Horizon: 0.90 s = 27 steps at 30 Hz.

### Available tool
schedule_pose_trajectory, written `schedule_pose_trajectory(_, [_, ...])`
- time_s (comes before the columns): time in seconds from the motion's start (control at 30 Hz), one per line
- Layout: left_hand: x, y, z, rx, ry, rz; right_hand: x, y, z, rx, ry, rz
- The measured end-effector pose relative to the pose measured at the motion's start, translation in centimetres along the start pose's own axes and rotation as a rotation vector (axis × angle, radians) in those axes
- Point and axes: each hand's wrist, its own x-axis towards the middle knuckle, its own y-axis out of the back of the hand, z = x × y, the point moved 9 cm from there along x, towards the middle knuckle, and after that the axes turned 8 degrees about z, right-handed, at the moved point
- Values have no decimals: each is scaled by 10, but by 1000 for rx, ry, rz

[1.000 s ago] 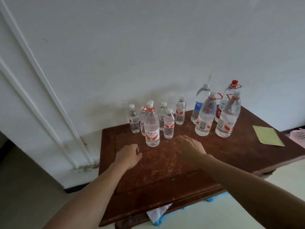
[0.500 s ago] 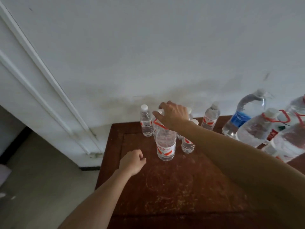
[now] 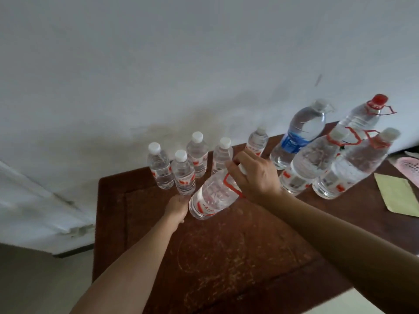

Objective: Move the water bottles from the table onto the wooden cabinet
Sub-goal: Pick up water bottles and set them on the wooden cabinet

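Right hand (image 3: 254, 177): fingers curled round the neck and cap of the mid-size bottle (image 3: 213, 196), gripping from above.

Left hand (image 3: 179, 207): against the bottle's lower side, near its base. Fingers are hidden behind the bottle, so I cannot tell whether it grasps or only touches.

Mid-size bottle: clear ribbed plastic, filled with water, with a red-and-white label band near the base and a red carry ring at the neck. Tilted, base toward the lower left and neck toward the upper right, over the front middle of the table (image 3: 226, 257). Contact between its lower edge and the wood cannot be judged.

Small bottles (image 3: 183, 173): five, white caps, red-marked labels, upright in a loose row at the back by the wall (image 3: 158, 64).

Large bottles (image 3: 315, 159): four, upright at the back right, close together. One has a blue label, one a red cap, and two have red carry rings.

Paper sheet (image 3: 396, 196): yellow-green, flat on the table's right side. Pink basket (image 3: 408, 164) at the right edge of view.
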Motion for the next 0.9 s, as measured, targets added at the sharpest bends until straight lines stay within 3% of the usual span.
schedule_pose_trajectory(0.13, [17,-36,17,-127,-31,-64,-24,16,26,59,-102,29])
schedule_pose_trajectory(0.4, [24,-65,8,-181,-38,-12,-76,39,80,61,-365,58])
schedule_pose_trajectory(0.6, [-4,-55,5,1,5,177,-94,43,102,56,-523,44])
schedule_pose_trajectory(0.77, [-37,-31,-32,143,84,263,-104,34,97,125,-442,-49])
schedule_pose_trajectory(0.9, [-91,2,-79,98,207,409,-109,27,71,231,-272,-154])
